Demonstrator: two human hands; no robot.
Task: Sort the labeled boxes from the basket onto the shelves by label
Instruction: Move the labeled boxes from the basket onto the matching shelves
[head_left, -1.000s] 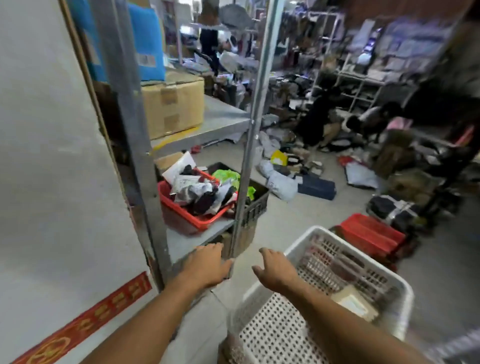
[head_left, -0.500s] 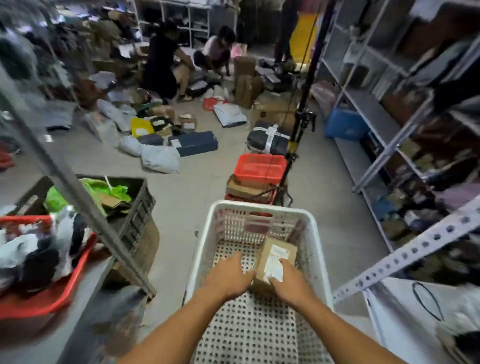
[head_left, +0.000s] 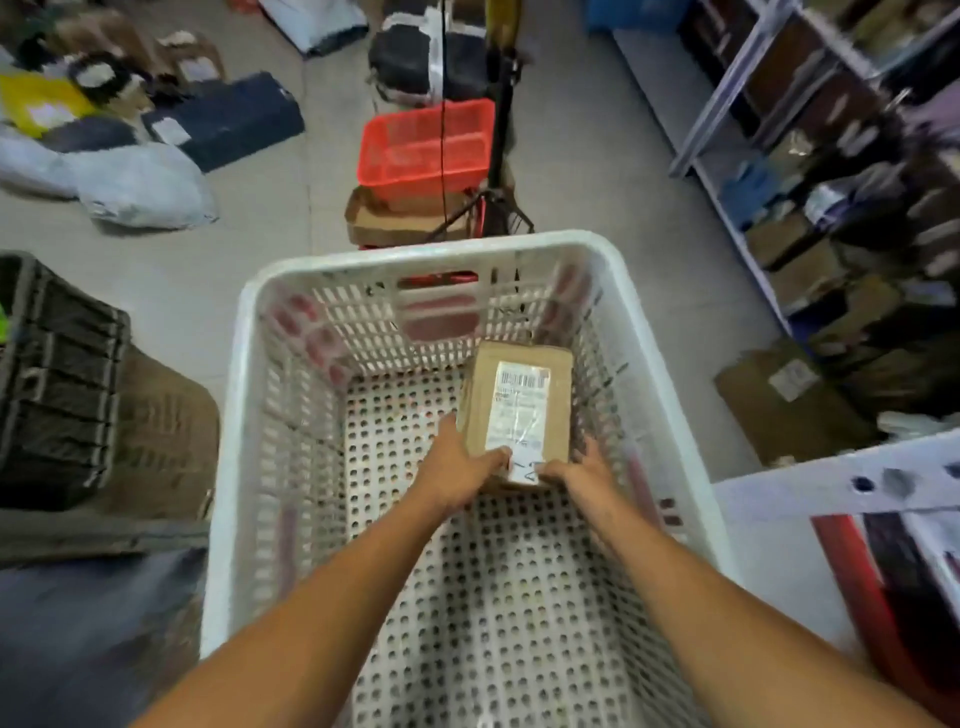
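While our two forearms reach down into the white basket (head_left: 236, 415), we hold one brown box (head_left: 556, 374) near its far right corner. Our left hand (head_left: 457, 470) closes its grip on the near left corner of the box, with the thumb lying on top beside the label (head_left: 519, 410). Our right hand (head_left: 576, 475) has its grip on the near right corner, the fingers curled around the edge. The box lies flat, and its white label with a barcode faces up. Whether it rests on the basket floor or is a little lifted, we cannot tell. Beyond the basket, a red basket (head_left: 426, 140) sits on a cardboard box (head_left: 400, 221) on the floor, beside a black stand (head_left: 498, 130). On the right are the shelves (head_left: 727, 98), full of parcels. On the left, farther away, bags and packets (head_left: 140, 187) lie on the floor.
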